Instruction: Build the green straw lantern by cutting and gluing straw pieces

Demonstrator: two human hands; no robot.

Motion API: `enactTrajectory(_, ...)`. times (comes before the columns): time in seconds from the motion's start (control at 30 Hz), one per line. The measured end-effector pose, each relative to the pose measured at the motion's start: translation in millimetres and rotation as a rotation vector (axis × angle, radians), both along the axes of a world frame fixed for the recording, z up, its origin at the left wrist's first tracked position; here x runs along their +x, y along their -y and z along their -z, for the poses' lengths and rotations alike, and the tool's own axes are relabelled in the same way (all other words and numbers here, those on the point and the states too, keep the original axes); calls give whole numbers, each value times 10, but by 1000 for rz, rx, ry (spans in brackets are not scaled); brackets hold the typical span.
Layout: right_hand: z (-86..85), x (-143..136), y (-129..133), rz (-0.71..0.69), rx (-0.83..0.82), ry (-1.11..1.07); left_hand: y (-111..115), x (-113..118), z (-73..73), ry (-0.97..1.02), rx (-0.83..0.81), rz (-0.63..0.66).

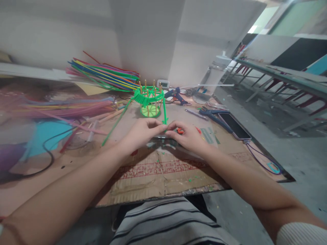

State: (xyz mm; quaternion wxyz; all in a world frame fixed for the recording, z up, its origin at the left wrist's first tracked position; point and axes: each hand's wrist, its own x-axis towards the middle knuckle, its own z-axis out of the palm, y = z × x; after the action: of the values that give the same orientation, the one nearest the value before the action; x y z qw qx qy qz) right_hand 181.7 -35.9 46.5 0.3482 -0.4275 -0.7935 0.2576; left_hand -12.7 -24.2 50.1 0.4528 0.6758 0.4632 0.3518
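A small round frame (149, 98) stands upright on the cardboard, with wooden sticks rising through a green base and green pipe cleaner woven around its upper part. One green pipe cleaner (165, 110) runs from its right side down to my fingertips; another length slants down on the left. My left hand (148, 131) is closed in a pinch at the lower end of the right strand. Facing it, my right hand (186, 136) also pinches there, its fingertips nearly touching the left ones. What lies between the right fingertips is too small to make out.
Bundled coloured pipe cleaners (107, 76) lie behind on the left. A blue glue gun (177, 96), a pen (196, 114), pliers (217, 117) and a phone (235, 126) lie to the right. A clear bottle (213, 78) stands at the back. The cardboard (143, 187) ends near my lap.
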Motion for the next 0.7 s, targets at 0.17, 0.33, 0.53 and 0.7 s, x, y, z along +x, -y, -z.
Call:
enactTrajectory(0.17, 53, 67, -40, 6, 182, 86, -18, -20, -4, 34, -58, -17)
enactTrajectory(0.33, 97, 84, -65, -25, 304, 156, -12, -7, 4, 48, -85, -3)
enactTrajectory(0.53, 105, 72, -59, 8, 269, 165, 8, 24, -4, 70, -75, 61)
enactTrajectory(0.7, 58, 77, -51, -9, 152, 125, 27, 15, -22, 44, -45, 69)
